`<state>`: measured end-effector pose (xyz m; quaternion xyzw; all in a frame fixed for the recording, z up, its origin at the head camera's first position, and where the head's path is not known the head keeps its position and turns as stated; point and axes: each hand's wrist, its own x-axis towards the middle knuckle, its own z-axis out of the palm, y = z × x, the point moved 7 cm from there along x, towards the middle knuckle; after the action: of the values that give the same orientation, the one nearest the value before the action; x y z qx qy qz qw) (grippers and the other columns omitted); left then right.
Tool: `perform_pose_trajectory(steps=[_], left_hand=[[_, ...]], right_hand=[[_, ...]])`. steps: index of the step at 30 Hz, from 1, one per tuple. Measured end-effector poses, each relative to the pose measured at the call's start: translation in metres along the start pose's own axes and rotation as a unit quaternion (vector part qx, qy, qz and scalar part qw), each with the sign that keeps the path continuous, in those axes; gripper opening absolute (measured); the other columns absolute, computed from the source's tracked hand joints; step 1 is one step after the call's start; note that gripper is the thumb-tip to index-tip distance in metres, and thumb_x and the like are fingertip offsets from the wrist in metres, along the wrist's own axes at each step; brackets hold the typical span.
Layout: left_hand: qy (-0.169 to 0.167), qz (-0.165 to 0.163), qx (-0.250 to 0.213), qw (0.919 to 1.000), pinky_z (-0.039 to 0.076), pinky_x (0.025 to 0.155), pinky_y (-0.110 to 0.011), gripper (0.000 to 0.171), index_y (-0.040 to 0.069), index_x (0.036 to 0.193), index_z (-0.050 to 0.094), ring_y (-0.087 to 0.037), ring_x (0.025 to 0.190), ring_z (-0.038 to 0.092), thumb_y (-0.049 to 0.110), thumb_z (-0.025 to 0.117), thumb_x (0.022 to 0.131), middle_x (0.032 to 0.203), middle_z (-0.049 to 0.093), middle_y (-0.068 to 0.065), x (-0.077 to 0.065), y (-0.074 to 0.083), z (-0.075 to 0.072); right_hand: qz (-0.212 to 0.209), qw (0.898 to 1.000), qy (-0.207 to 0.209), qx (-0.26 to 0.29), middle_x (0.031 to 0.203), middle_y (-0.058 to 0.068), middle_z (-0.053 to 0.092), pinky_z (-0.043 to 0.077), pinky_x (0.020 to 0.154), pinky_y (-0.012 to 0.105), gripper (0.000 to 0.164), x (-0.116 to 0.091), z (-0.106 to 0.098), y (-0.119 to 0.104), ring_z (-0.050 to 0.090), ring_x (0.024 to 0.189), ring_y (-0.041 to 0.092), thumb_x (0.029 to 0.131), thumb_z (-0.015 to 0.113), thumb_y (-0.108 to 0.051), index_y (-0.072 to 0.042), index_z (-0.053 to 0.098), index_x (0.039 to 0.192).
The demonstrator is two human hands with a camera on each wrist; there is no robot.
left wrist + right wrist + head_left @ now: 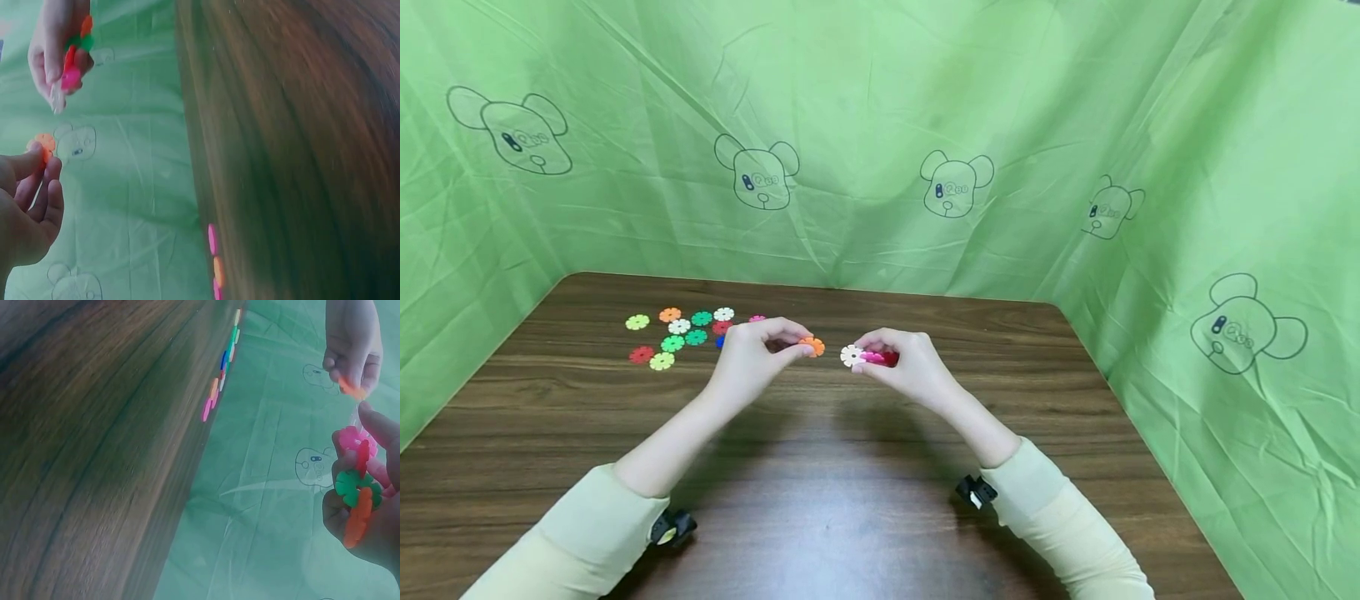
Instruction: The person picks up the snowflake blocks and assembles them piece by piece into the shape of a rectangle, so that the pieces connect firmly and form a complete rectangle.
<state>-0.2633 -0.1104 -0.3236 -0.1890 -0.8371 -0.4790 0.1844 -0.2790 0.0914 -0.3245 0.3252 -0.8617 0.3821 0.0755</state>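
Observation:
Between thumb and fingertips my left hand [751, 353] pinches an orange flower-shaped disc [815, 347], held up above the table. My right hand [913, 363] grips a chain of interlocked notched discs. A white disc [852, 356] is at the chain's tip, pointing toward the orange one with a small gap between them. Behind it come a pink disc [354, 441], a red disc [362, 457], a green disc [355, 487] and another orange disc [357, 520], set at crossed angles. The palm and curled fingers partly hide the chain in the head view.
Several loose discs lie flat at the table's back left, among them a red disc [641, 355], a yellow-green disc [662, 361] and a teal disc [702, 318]. The brown wooden table [820, 500] ends at a green curtain [857, 108] with printed bear heads.

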Motion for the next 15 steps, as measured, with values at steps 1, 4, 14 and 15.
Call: perform_pose_trajectory(steps=[1, 4, 14, 15], left_hand=[[-0.001, 0.0, -0.001, 1.0, 0.05, 0.054, -0.021, 0.015, 0.018, 0.088, 0.073, -0.01, 0.065, 0.066, 0.026, 0.078, 0.077, 0.08, 0.072, 0.006, 0.0, 0.0, 0.003], [-0.003, -0.002, -0.008, 1.0, 0.051, 0.054, -0.022, 0.015, 0.017, 0.088, 0.073, -0.008, 0.065, 0.065, 0.026, 0.078, 0.077, 0.079, 0.072, 0.006, 0.0, 0.001, 0.01], [0.003, 0.013, -0.028, 0.9995, 0.051, 0.056, -0.022, 0.012, 0.013, 0.086, 0.073, -0.006, 0.063, 0.063, 0.018, 0.078, 0.077, 0.079, 0.073, 0.004, 0.001, 0.003, 0.023], [0.003, 0.015, -0.028, 0.9995, 0.052, 0.056, -0.022, 0.011, 0.013, 0.086, 0.074, -0.006, 0.064, 0.063, 0.018, 0.078, 0.077, 0.079, 0.073, 0.004, 0.001, 0.003, 0.024]], right_hand=[[0.0, 1.0, -0.002, 0.004, 0.083, -0.009, 0.07, 0.051, 0.061, 0.02, 0.025, 0.0, 0.001, 0.0, 0.059, 0.068, 0.002, 0.078, 0.078, -0.026, -0.016, 0.07, 0.099], [-0.005, 1.0, -0.003, 0.01, 0.083, -0.01, 0.07, 0.051, 0.062, 0.021, 0.024, 0.001, 0.003, -0.001, 0.06, 0.068, 0.002, 0.078, 0.078, -0.026, -0.016, 0.07, 0.099], [-0.019, 1.0, -0.002, 0.013, 0.08, -0.007, 0.069, 0.049, 0.057, 0.021, 0.023, 0.002, 0.006, -0.004, 0.057, 0.065, 0.003, 0.079, 0.078, -0.025, -0.013, 0.07, 0.097], [-0.018, 1.0, -0.002, 0.015, 0.08, -0.007, 0.069, 0.049, 0.057, 0.02, 0.023, 0.002, 0.006, -0.004, 0.057, 0.065, 0.003, 0.079, 0.077, -0.025, -0.013, 0.071, 0.097]])
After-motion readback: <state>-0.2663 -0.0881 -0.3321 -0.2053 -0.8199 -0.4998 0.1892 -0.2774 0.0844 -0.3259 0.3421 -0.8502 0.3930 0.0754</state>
